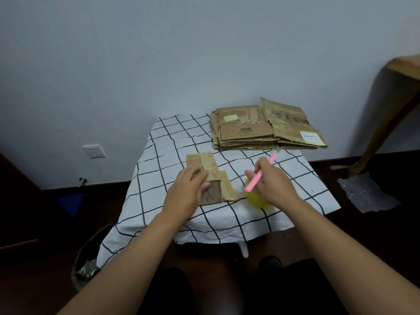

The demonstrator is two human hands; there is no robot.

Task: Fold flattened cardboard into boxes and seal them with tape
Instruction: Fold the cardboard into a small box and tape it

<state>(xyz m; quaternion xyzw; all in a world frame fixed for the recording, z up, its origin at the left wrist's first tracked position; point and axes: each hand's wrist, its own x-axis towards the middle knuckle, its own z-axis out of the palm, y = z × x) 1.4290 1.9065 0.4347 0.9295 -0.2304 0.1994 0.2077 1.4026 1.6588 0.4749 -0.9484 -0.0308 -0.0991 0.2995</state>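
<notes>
Single head view, worn high, facing forward and down, table (pixel 159 142) close ahead at centre, wall beyond at 12 o'clock, both forearms entering from 6 o'clock.

A small brown cardboard box (pixel 210 178), partly folded with taped flaps open, lies on the checked cloth.
</notes>
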